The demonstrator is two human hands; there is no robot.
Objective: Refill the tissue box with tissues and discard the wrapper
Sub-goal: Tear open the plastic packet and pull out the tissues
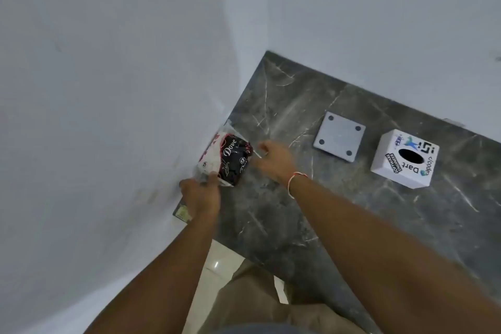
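**Opening the tissue pack at the counter's left corner**

I hold the clear plastic-wrapped pack of tissues with the black, white and red "Dove" print (226,158) at the far left of the dark grey marble-pattern counter (339,211), close against the pale wall (108,76). My left hand (202,195) closes on the near end of the pack; this grip steadies the pack while the other hand works the wrapper. My right hand (273,160) sits at the right side of the pack with its fingers drawn in, apparently pinching a strip of clear film. Motion blur prevents confirming that pinch, so I cannot tell whether this grip holds the film or is merely closed beside it. A red-and-white thread band (294,180) circles the right wrist.

Containers and contents:

- Wrapper: still around the tissues. A loose flap of film stands up at the far end, which suggests the seal lies there.
- White cube-shaped tissue box with stickers and a dark oval slot on top (405,158): it stands well apart to the right. Nothing shows through the slot; I judge it empty.
- Flat grey square panel with four dark round pads (339,136): it lies between the pack and the box. I judge it to be the removed base, pads up, leaving the box open for loading from beneath.
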